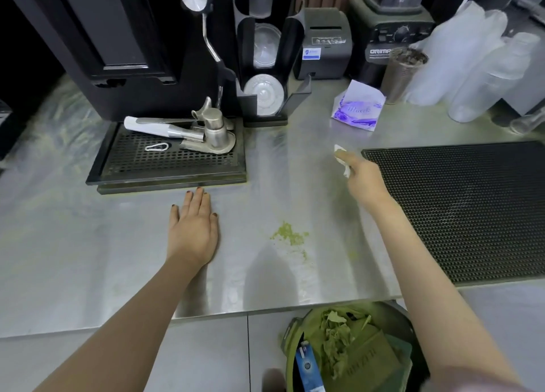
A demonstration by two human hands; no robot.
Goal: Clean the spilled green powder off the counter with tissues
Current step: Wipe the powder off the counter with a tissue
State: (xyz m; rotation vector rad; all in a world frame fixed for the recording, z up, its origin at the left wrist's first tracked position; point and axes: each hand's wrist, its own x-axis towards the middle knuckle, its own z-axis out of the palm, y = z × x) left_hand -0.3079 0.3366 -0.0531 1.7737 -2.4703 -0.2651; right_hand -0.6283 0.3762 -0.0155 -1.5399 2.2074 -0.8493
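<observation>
A small patch of green powder point(290, 235) lies on the steel counter point(88, 244), near the front edge. My left hand point(193, 228) rests flat on the counter to the left of it, fingers straight. My right hand point(364, 179) reaches forward beyond the powder and grips a small crumpled white tissue point(343, 160) against the counter. A purple-and-white tissue pack point(358, 107) stands further back, past my right hand.
A black ribbed bar mat point(460, 209) covers the counter on the right. A drip tray point(168, 158) with metal tools sits at the left, below a black machine. A lid holder point(265, 94), receipt printer, blender and stacked plastic cups line the back. A bin point(351, 350) with green-stained tissues stands below the counter edge.
</observation>
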